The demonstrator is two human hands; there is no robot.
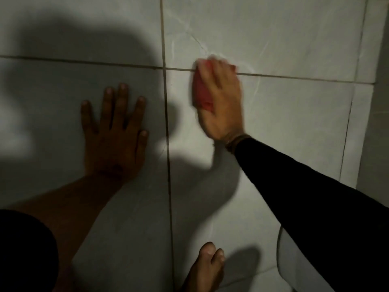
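Note:
My left hand (pixel 114 131) lies flat on a grey floor tile (pixel 63 114), fingers spread and straight, in shadow. My right hand (pixel 221 100) grips a red scrubbing pad (pixel 201 89) and holds it against the tiled floor where two grout lines (pixel 166 106) meet. The hand and the pad are blurred by motion. Pale streaks show on the tile just beyond the pad. A dark sleeve covers my right arm.
A bare foot (pixel 205 268) stands on the tile at the bottom centre. A white rounded object (pixel 284 256) shows at the lower right under my sleeve. A wall or raised edge (pixel 379 102) runs along the right side.

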